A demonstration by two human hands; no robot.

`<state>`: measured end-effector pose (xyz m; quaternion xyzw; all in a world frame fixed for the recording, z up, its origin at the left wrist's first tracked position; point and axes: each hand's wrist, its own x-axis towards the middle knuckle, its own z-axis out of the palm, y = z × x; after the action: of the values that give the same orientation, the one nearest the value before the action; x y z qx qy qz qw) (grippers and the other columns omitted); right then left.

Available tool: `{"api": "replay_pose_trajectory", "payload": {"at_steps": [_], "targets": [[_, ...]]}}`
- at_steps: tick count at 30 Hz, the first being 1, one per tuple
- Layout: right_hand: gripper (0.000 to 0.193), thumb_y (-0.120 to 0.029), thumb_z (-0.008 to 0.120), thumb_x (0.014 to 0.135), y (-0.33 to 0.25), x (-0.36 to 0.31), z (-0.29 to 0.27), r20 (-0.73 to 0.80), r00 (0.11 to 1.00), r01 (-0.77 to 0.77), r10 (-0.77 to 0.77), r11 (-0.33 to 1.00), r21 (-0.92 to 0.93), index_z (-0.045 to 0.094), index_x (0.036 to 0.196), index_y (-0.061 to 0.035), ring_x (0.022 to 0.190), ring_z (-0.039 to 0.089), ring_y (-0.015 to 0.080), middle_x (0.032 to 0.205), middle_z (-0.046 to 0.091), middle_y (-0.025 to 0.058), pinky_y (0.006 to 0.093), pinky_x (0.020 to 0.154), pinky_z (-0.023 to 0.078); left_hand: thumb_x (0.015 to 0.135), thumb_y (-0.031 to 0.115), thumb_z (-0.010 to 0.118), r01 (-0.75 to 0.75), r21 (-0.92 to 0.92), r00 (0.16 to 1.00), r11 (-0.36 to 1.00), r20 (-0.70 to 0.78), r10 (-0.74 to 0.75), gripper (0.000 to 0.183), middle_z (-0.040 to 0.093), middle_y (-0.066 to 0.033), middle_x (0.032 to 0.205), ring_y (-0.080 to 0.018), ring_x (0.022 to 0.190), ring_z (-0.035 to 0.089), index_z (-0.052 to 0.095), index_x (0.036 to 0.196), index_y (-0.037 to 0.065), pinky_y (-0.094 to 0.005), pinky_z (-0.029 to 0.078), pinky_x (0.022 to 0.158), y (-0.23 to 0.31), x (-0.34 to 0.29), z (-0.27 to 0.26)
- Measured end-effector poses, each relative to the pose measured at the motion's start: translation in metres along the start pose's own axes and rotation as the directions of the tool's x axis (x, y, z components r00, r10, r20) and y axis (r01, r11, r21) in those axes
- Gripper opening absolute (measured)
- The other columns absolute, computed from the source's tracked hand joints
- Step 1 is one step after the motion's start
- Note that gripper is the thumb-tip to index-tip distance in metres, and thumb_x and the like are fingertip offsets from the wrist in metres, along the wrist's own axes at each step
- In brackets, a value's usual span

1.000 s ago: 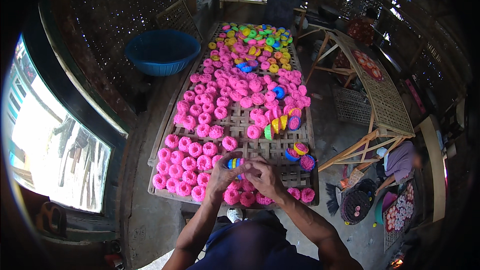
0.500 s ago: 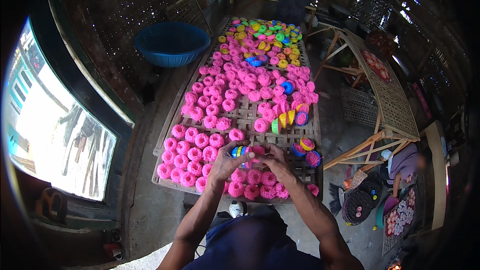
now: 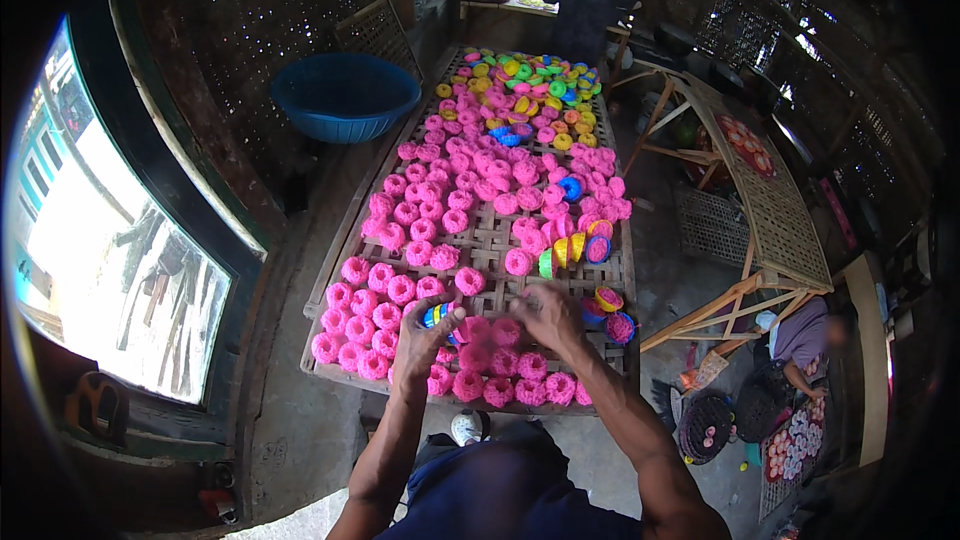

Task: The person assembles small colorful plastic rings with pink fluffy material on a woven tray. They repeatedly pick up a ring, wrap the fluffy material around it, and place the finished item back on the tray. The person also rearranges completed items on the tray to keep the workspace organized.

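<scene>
Down in the head view, near the centre of the frame, my left hand (image 3: 418, 340) is closed around a short stack of blue and yellow moulds (image 3: 436, 315). Right of it, my right hand (image 3: 552, 320) is half open with fingers bent; I cannot tell whether it grips anything. Between and below them, pink noodle nests (image 3: 467, 386) sit on the woven bamboo rack (image 3: 488, 252). Yellow fluted cups (image 3: 577, 246) lie right of centre; a blue basin (image 3: 345, 100) stands upper left.
</scene>
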<state>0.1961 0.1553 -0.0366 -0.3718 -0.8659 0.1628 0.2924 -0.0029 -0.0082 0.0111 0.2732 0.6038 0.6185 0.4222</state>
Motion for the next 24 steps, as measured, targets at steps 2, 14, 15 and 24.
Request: {"api": "replay_pose_trajectory", "payload": {"at_steps": [2,14,15,24], "targets": [[0.031,-0.027,0.083,0.081,0.014,0.024,-0.002,-0.19,0.981,-0.083,0.047,0.98,-0.183,0.068,0.1,-0.008,0.098,0.066,0.0355,0.101,0.066,0.0145,0.0466,0.079,0.055,0.083,0.041,0.085,-0.02,-0.022,1.0,1.0,0.003,0.02,0.065,0.069,-0.0103,0.099,-0.0174,0.082,0.068,0.065,0.127,-0.002,-0.0295,0.058,0.06,-0.003,0.0,0.004],[0.029,-0.019,0.084,0.081,-0.012,-0.005,0.006,-0.108,0.963,-0.172,0.246,0.873,0.457,0.065,0.095,-0.0033,0.08,0.066,0.0212,0.101,0.069,0.0114,0.0368,0.071,0.053,0.082,0.039,0.088,0.034,-0.057,0.999,0.998,0.042,-0.032,0.067,0.071,-0.0121,0.098,-0.0184,0.08,0.068,0.063,0.13,-0.001,-0.0332,0.058,0.066,-0.01,0.026,0.046],[0.024,-0.015,0.081,0.083,-0.024,-0.013,0.005,-0.059,0.97,-0.173,0.234,0.845,0.506,0.065,0.096,-0.0028,0.086,0.067,0.0217,0.103,0.069,0.0116,0.0366,0.076,0.054,0.082,0.039,0.088,0.028,0.01,0.999,1.0,0.026,-0.028,0.067,0.071,-0.012,0.099,-0.0186,0.08,0.068,0.063,0.129,-0.002,-0.0328,0.058,0.067,-0.015,0.032,0.051],[0.019,0.001,0.07,0.086,-0.043,-0.019,-0.015,-0.022,0.999,0.042,-0.036,0.844,0.535,0.068,0.105,0.0035,0.108,0.069,0.0285,0.117,0.069,0.017,0.0365,0.092,0.055,0.076,0.026,0.093,0.082,-0.194,0.985,0.977,0.162,-0.051,0.059,0.071,-0.0074,0.098,-0.015,0.082,0.068,0.066,0.12,-0.003,-0.0298,0.058,0.071,-0.033,0.058,0.05]]}}
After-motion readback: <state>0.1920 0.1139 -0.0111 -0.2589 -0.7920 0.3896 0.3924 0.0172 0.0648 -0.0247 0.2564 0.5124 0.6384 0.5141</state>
